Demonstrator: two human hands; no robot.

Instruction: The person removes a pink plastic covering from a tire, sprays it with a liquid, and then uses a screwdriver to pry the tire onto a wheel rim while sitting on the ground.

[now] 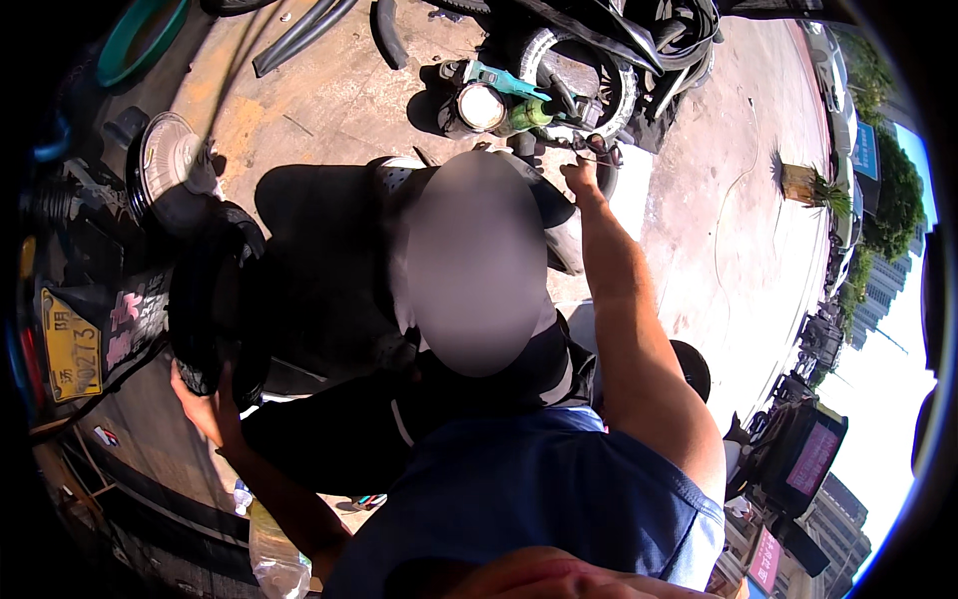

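At the left, my left hand [208, 404] grips the lower edge of a black tyre [215, 299], thumb and fingers apart around the rubber. My right arm stretches far forward. Its hand [584, 180] has its fingers bent at a small dark object with reddish parts [603, 151], whose kind I cannot make out. Beside that hand stand a green bottle [529, 116], a round tin with a pale top [481, 107] and a teal power tool [499, 78]. A blurred grey patch [474, 265] hides the middle, with dark shapes in shadow around it.
A white-rimmed wheel [624, 90] lies among a heap of black tyres and tubes [679, 35] at the far side. Pale wheel rims [170, 160] and a yellow number plate [72, 344] are at the left. A teal basin [142, 40] stands far left; a potted plant [803, 186] stands right.
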